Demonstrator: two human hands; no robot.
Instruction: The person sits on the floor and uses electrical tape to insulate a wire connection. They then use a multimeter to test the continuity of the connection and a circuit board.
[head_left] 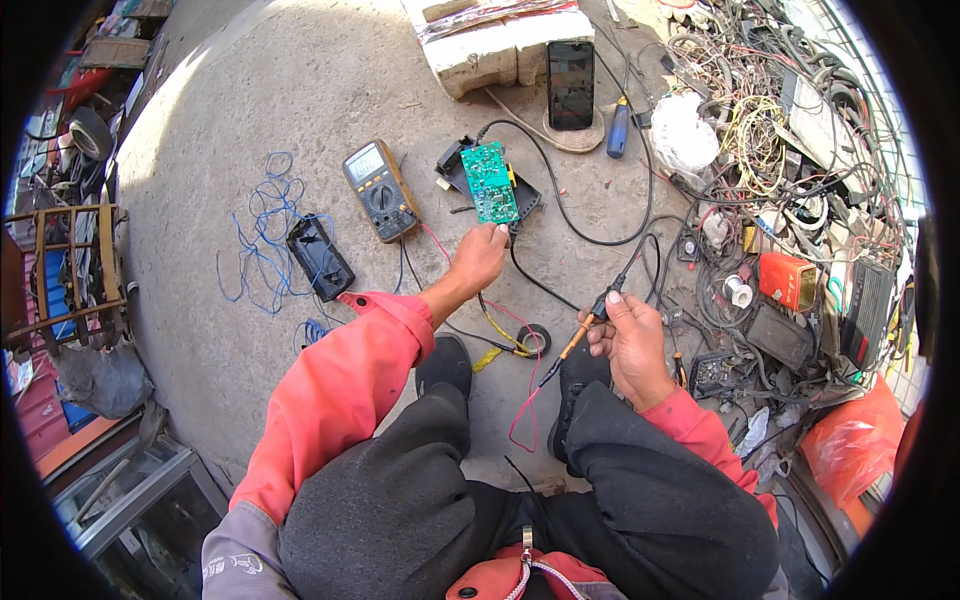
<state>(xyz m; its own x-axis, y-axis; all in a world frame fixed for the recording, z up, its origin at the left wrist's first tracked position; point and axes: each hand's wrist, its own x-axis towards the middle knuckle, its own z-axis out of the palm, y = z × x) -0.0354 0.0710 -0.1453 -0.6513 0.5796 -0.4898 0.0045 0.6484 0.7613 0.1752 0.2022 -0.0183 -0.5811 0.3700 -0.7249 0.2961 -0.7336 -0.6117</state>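
Note:
My left hand is closed at the lower edge of a green circuit board, its fingertips gripping that edge. The board lies tilted over an open black plastic case, with a black cord running from it. In my right hand is a soldering iron, with a black grip and copper-coloured barrel. Its tip points down and to the left, apart from the board. A grey and orange multimeter lies left of the board, with a pink lead trailing from it. Further left is a black case half.
Tangled blue wire lies at the left. A phone and a blue screwdriver are beyond the board. On the right are a solder spool, a red tin and heaped cables. A black ring sits between my feet.

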